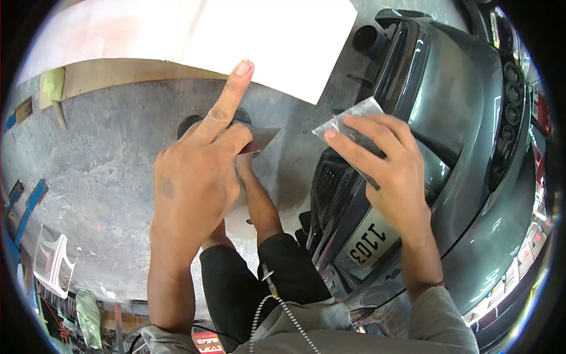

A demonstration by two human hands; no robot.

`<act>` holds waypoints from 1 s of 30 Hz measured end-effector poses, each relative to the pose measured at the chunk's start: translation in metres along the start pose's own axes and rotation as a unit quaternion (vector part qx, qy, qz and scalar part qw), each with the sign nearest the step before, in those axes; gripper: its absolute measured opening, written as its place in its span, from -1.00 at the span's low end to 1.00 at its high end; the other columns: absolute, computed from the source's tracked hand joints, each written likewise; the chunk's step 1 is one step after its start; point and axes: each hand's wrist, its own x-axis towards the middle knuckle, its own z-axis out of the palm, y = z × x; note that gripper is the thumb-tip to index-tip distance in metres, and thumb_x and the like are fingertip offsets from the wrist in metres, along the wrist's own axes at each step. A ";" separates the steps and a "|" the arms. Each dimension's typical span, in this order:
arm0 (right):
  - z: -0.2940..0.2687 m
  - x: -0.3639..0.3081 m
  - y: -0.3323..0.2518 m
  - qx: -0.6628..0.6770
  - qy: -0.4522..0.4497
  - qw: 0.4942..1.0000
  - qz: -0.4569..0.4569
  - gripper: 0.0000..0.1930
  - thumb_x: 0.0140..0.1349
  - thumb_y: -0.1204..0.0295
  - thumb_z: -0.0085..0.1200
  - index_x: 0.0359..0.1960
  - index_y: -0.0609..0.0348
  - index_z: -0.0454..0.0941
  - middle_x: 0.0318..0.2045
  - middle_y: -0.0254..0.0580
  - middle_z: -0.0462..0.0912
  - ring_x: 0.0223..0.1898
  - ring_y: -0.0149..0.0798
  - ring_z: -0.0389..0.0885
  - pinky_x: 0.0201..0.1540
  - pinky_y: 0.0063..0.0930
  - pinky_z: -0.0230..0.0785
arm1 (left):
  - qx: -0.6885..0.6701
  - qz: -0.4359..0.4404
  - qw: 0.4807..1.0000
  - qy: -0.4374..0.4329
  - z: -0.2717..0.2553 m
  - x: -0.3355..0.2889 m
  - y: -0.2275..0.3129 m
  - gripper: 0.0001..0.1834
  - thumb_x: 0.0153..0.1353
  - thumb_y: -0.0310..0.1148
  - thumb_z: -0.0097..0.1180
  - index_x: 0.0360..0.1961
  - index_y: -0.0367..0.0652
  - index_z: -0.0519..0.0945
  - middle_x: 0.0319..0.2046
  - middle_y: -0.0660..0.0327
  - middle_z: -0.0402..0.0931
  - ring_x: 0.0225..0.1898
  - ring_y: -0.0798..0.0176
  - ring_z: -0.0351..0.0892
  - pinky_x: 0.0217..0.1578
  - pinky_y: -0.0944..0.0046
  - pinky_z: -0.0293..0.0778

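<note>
Gripping a thin dark blade (pixel 259 140) between thumb and curled fingers, index finger raised clear, the left hand (pixel 197 177) hovers over the concrete floor (pixel 106 153). The right hand (pixel 389 168) pinches a grey sheet (pixel 348 121) under its fingertips, above the car bumper (pixel 466 177). A loose pinch could drop the sheet; the blade's edge could scratch paint.

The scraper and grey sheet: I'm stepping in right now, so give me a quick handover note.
Left hand: grips a thin flat scraper blade, forefinger pointing up.
Right hand: holds a grey abrasive-looking sheet, above the grey car bumper.
Both are held in the air over the concrete floor; neither touches the car.
Done: nothing visibly worked on the bumper.
Left: cannot tell from this view.
</note>
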 end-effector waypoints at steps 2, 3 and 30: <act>0.004 -0.003 0.002 0.023 0.036 0.999 0.002 -0.31 -0.13 0.72 0.19 0.09 -0.27 0.68 0.07 -0.36 0.61 0.06 -0.06 0.52 -0.03 -0.22 0.45 | -0.010 -0.001 1.000 0.006 -0.001 0.003 0.002 -0.87 0.12 -0.63 0.00 -0.40 -0.30 0.61 0.34 0.16 0.42 -0.02 0.00 0.72 -0.10 0.18 0.63; 0.006 -0.004 0.003 0.050 0.070 0.996 0.007 -0.30 -0.14 0.75 0.18 0.09 -0.26 0.69 0.08 -0.33 0.61 0.05 -0.05 0.52 0.00 -0.21 0.47 | -0.017 -0.018 0.999 -0.020 -0.002 0.003 0.001 -0.87 0.12 -0.63 0.01 -0.40 -0.30 0.62 0.35 0.16 0.41 -0.02 -0.01 0.72 -0.09 0.17 0.64; 0.018 -0.007 0.007 0.168 0.162 0.972 0.036 -0.23 -0.22 0.82 0.12 0.13 -0.17 0.69 0.16 -0.15 0.55 0.11 0.00 0.47 0.17 -0.17 0.34 | -0.052 -0.036 0.998 -0.032 0.017 -0.002 0.003 -0.69 0.02 -0.75 -0.02 -0.24 -0.33 0.67 0.44 -0.08 0.21 -0.04 -0.08 0.72 -0.12 0.12 0.67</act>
